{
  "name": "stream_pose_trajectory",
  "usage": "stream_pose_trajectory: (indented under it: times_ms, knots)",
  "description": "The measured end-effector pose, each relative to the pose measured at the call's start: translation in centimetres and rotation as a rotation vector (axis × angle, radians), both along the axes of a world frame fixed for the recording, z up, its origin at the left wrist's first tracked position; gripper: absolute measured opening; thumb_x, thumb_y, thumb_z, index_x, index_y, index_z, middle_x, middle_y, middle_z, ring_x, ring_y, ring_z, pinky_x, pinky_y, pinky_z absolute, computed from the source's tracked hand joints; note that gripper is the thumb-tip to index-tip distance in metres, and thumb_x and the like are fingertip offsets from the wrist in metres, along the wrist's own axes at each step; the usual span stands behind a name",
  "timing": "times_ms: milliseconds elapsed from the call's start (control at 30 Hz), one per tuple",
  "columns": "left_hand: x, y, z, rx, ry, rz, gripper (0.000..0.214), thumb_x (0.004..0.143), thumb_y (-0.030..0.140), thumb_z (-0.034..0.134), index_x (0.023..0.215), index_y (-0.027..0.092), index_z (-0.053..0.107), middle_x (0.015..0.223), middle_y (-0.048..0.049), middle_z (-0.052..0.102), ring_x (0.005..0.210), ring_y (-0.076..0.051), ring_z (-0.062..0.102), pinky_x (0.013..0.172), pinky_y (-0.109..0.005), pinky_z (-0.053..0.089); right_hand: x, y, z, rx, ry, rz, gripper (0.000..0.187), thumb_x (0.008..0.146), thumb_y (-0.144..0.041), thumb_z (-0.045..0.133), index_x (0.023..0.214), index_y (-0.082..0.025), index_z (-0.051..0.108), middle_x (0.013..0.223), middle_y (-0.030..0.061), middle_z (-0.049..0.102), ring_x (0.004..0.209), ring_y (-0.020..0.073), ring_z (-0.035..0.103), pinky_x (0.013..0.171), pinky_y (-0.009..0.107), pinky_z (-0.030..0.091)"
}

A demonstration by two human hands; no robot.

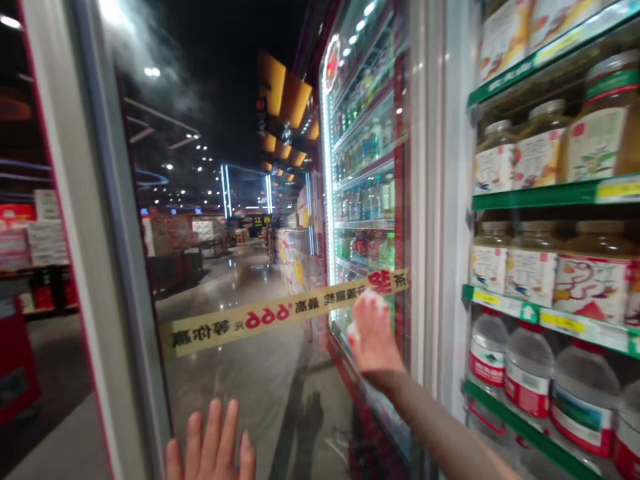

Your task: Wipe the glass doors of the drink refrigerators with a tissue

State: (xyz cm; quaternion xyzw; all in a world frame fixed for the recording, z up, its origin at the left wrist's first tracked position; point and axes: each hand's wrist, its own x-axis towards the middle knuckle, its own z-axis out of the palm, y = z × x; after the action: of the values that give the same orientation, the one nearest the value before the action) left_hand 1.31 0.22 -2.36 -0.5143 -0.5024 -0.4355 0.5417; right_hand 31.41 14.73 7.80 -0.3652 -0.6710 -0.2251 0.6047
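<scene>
A glass door point(225, 387) of a drinks cooler stands swung open before me, with a yellow printed strip point(280, 310) running across it. My right hand point(375, 333) is over the right part of the glass, near the end of the strip. Its fingers are closed on a white cloth point(354, 330), blurred and mostly covered by the hand; whether it is cloth or paper is hard to tell. Low on the left, my left hand point(213, 450) lies flat at the glass with fingers spread, holding nothing. Its wrist is out of view.
Cooler shelves point(550, 320) with bottled drinks point(530, 367) stand close on the right. The door's pale frame point(95, 267) rises at the left. Through the glass, another lit drinks cooler point(363, 180) and a shop aisle point(240, 273) show. A red object point(17, 353) stands far left.
</scene>
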Motion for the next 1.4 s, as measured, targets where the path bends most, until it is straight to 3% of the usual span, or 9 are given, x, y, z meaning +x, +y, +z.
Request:
stream_pose_trajectory:
  times_ms: [133,333,533,733,967,1067,1233,1300,1400]
  knots:
    - [1.1,-0.6,0.1,-0.043,-0.081,-0.044,0.079,0.097,0.029,0.068,0.169,0.03,0.034,0.178,-0.0022,0.031,0.17,-0.022,0.02,0.143,-0.047,0.009,-1.2,1.4,1.2,-0.004,0.089,-0.058,0.076,0.11,-0.03,0.02,0.17,0.001,-0.015,0.18,0.0293,-0.014,0.171,0.0377,-0.011,0.134,0.073,0.009]
    - [0.8,-0.7,-0.3,-0.055,-0.091,-0.024,0.077,0.099,0.029,0.067,0.168,0.027,0.035,0.178,-0.0019,0.03,0.17,-0.022,0.02,0.143,-0.048,0.008,-4.3,-1.1,2.4,0.127,-0.438,0.153,0.073,0.108,-0.044,0.044,0.176,-0.031,0.021,0.179,0.0058,0.037,0.162,0.0283,0.041,0.133,0.054,0.036]
    - [0.6,-0.9,0.4,-0.048,0.009,0.022,0.077,0.098,0.028,0.064,0.169,0.02,0.034,0.179,-0.0036,0.027,0.17,-0.023,0.019,0.143,-0.048,0.008,-5.7,-1.0,11.1,0.171,0.211,-0.052,0.073,0.112,-0.033,0.02,0.173,-0.018,-0.018,0.184,0.0182,-0.001,0.17,0.0455,0.007,0.13,0.083,0.016]
    - [0.1,-0.9,0.7,0.012,0.059,0.042,0.081,0.094,0.014,0.063,0.169,0.018,0.033,0.18,-0.0066,0.026,0.171,-0.024,0.018,0.143,-0.047,0.008,-16.9,-7.7,7.1,0.514,-0.565,0.219,0.065,0.108,-0.039,0.047,0.171,-0.025,0.035,0.183,-0.0067,0.023,0.172,0.0166,0.008,0.142,0.047,0.019]
    - [0.4,-0.7,0.5,-0.01,0.048,0.017,0.08,0.093,0.015,0.067,0.167,0.017,0.037,0.177,-0.0078,0.031,0.17,-0.025,0.021,0.143,-0.05,0.01,-1.3,1.6,5.1,-0.046,0.256,-0.119,0.071,0.113,-0.033,0.023,0.175,-0.016,-0.006,0.183,0.0206,0.008,0.171,0.0385,0.009,0.129,0.082,0.021]
    - [0.1,-0.6,0.0,0.012,0.045,0.032,0.08,0.092,0.017,0.068,0.167,0.017,0.038,0.178,-0.0083,0.031,0.17,-0.025,0.021,0.143,-0.048,0.008,-3.9,0.0,2.8,-0.026,0.363,-0.175,0.073,0.11,-0.028,0.021,0.173,-0.008,-0.009,0.181,0.0285,0.008,0.171,0.0434,0.006,0.123,0.089,0.024]
    - [-0.4,-0.3,-0.3,0.009,0.073,0.016,0.079,0.092,0.019,0.068,0.166,0.014,0.04,0.179,-0.0109,0.03,0.171,-0.025,0.019,0.143,-0.044,0.006,-14.5,-7.3,-0.8,0.333,-0.292,-0.002,0.069,0.103,-0.04,0.048,0.171,-0.034,0.036,0.179,-0.0104,0.031,0.172,0.0184,0.011,0.141,0.046,0.02]
    - [-0.2,-0.3,-0.2,0.009,0.07,-0.003,0.078,0.092,0.018,0.068,0.165,0.013,0.041,0.179,-0.0115,0.031,0.171,-0.026,0.019,0.142,-0.044,0.006,-13.1,-6.8,-1.4,0.323,-0.34,0.022,0.063,0.105,-0.046,0.048,0.167,-0.04,0.041,0.176,-0.0183,0.033,0.171,0.0132,0.012,0.141,0.04,0.014]
    - [0.2,-0.4,0.0,-0.002,0.049,-0.005,0.079,0.092,0.019,0.069,0.166,0.014,0.04,0.179,-0.0105,0.031,0.171,-0.025,0.019,0.142,-0.044,0.007,-6.0,-2.7,-2.0,0.081,-0.062,-0.06,0.066,0.109,-0.031,0.038,0.174,-0.025,0.028,0.178,0.0014,0.037,0.17,0.0214,0.02,0.141,0.053,0.011]
